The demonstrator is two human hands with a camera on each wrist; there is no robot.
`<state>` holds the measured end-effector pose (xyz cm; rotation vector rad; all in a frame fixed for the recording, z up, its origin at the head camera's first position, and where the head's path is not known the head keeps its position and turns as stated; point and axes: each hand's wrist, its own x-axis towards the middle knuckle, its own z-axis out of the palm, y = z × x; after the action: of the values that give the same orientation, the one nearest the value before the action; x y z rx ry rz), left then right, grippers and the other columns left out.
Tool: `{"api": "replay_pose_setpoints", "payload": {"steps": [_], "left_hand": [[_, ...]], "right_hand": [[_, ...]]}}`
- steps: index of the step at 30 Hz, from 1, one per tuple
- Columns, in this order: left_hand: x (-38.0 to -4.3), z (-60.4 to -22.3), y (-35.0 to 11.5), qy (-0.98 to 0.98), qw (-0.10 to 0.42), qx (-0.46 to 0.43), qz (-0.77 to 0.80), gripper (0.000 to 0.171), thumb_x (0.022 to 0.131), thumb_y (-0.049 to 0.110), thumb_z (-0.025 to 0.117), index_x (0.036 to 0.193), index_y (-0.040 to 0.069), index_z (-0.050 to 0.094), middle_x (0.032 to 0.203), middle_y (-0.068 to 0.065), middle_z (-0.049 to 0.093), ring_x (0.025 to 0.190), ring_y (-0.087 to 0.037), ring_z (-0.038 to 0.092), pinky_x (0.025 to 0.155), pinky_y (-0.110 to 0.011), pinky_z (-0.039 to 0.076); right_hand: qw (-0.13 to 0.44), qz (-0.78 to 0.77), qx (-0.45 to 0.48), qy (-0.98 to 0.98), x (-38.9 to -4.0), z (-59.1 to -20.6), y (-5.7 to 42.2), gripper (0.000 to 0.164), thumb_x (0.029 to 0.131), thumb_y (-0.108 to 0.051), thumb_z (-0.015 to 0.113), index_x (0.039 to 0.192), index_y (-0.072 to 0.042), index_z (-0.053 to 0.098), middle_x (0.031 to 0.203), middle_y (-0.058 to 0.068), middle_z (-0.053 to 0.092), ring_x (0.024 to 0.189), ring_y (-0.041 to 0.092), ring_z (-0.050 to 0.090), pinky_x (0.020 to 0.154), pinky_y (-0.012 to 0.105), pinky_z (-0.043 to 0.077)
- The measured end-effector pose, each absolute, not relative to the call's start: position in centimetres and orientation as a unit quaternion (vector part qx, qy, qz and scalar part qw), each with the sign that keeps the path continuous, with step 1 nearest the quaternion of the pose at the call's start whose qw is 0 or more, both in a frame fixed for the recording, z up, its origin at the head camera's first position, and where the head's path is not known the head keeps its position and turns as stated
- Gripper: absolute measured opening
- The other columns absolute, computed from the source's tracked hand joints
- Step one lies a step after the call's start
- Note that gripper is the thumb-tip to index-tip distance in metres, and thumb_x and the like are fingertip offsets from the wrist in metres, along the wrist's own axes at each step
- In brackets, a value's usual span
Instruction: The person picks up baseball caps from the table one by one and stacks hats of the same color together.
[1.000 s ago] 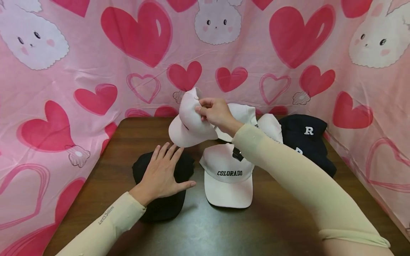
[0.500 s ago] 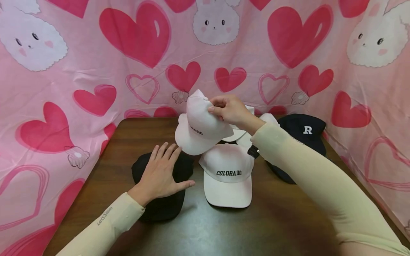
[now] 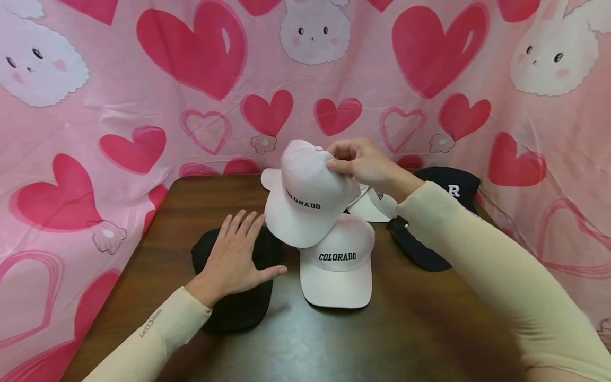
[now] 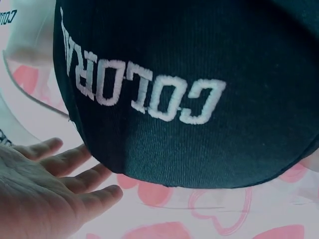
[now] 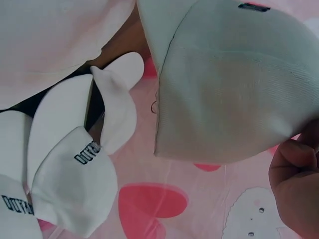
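My right hand [image 3: 365, 165] pinches the top of a white baseball cap [image 3: 310, 183] with dark COLORADO lettering, thumb and fingertips near its top button. The cap is held tilted, its brim to the lower left, overlapping a second white COLORADO cap [image 3: 336, 281] that sits on the table, brim towards me. In the right wrist view the held cap [image 5: 234, 104] fills the upper right, my fingers [image 5: 294, 184] at its crown. My left hand [image 3: 234, 260] lies with spread fingers over a black cap [image 3: 238, 313], whose white lettering [image 4: 144, 89] shows in the left wrist view.
More white caps [image 3: 377, 204] stand behind my right hand, and a white brim [image 3: 270, 179] shows behind the held cap. A navy cap with an R [image 3: 451, 180] is at the back right, partly behind my sleeve. Pink heart-print fabric [image 3: 358, 69] backs the wooden table [image 3: 310, 345].
My right hand has carried the white cap to the right and slightly towards me, turning its COLORADO lettering into view. My left hand has stayed on the black cap.
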<state>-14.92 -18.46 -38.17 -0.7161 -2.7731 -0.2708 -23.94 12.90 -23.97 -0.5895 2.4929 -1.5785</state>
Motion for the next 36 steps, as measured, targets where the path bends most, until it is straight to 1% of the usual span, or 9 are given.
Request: {"api": "replay_pose_setpoints", "payload": {"steps": [5,8,12,15,23,29,32,36], "left_hand": [[-14.9,-37.9,-18.8,-0.954,0.138,-0.253,-0.086,0.115,0.075,0.088,0.059,0.155,0.008,0.039,0.157,-0.02,0.04,0.148,-0.043,0.028,0.122,-0.063,0.013],[-14.9,-37.8,-19.0,-0.955,0.132,-0.253,-0.076,0.116,0.075,0.089,0.058,0.156,0.007,0.039,0.158,-0.021,0.039,0.149,-0.044,0.027,0.122,-0.063,0.013],[-14.9,-37.6,-19.0,-0.957,0.124,-0.254,-0.065,0.117,0.075,0.09,0.055,0.156,0.007,0.039,0.158,-0.021,0.04,0.148,-0.044,0.027,0.122,-0.063,0.013],[-14.9,-37.5,-18.8,-0.957,0.12,-0.256,-0.061,0.117,0.075,0.091,0.055,0.156,0.007,0.04,0.157,-0.021,0.04,0.148,-0.045,0.027,0.122,-0.063,0.012],[-15.0,-37.5,-18.3,-0.959,0.103,-0.256,-0.059,0.119,0.075,0.093,0.051,0.157,0.008,0.039,0.16,-0.02,0.038,0.151,-0.044,0.023,0.123,-0.062,0.009],[-15.1,-37.6,-18.2,-0.96,0.1,-0.255,-0.056,0.118,0.075,0.092,0.052,0.157,0.008,0.039,0.159,-0.02,0.038,0.151,-0.044,0.023,0.123,-0.062,0.009],[-15.1,-37.8,-18.2,-0.961,0.097,-0.254,-0.057,0.12,0.074,0.094,0.05,0.158,0.009,0.038,0.16,-0.02,0.038,0.151,-0.044,0.023,0.124,-0.061,0.008],[-15.1,-37.9,-18.1,-0.961,0.095,-0.254,-0.057,0.119,0.074,0.094,0.049,0.158,0.01,0.037,0.16,-0.02,0.038,0.151,-0.043,0.023,0.124,-0.061,0.008]], "right_hand": [[0.079,-0.528,-0.215,0.818,-23.5,-23.9,14.4,0.012,0.098,-0.014,0.069,0.108,-0.008,0.073,0.094,0.011,0.065,0.086,0.025,0.054,0.067,0.032,0.044],[0.09,-0.529,-0.233,0.811,-23.3,-24.0,15.3,0.011,0.099,-0.011,0.067,0.107,-0.006,0.073,0.095,0.012,0.067,0.087,0.025,0.057,0.066,0.032,0.047],[0.115,-0.527,-0.262,0.801,-23.1,-24.1,16.4,0.011,0.099,-0.009,0.065,0.106,-0.005,0.073,0.095,0.012,0.069,0.089,0.027,0.061,0.07,0.035,0.054],[0.136,-0.524,-0.284,0.791,-23.0,-24.1,17.0,0.01,0.1,-0.008,0.064,0.105,-0.003,0.072,0.095,0.011,0.07,0.089,0.027,0.064,0.072,0.036,0.057],[0.188,-0.501,-0.332,0.777,-23.1,-24.1,18.4,0.012,0.099,-0.006,0.064,0.107,-0.004,0.072,0.098,0.009,0.07,0.091,0.029,0.064,0.074,0.039,0.058],[0.226,-0.485,-0.388,0.751,-23.5,-25.0,19.3,0.012,0.099,-0.003,0.061,0.106,-0.003,0.072,0.098,0.012,0.069,0.092,0.028,0.063,0.074,0.038,0.059],[0.237,-0.477,-0.401,0.745,-23.5,-25.5,19.4,0.012,0.099,-0.003,0.062,0.105,-0.003,0.072,0.096,0.012,0.068,0.09,0.028,0.062,0.073,0.038,0.059],[0.252,-0.472,-0.406,0.741,-23.6,-26.3,19.5,0.011,0.099,-0.003,0.062,0.104,-0.004,0.072,0.092,0.01,0.068,0.086,0.024,0.062,0.071,0.036,0.057]]}}
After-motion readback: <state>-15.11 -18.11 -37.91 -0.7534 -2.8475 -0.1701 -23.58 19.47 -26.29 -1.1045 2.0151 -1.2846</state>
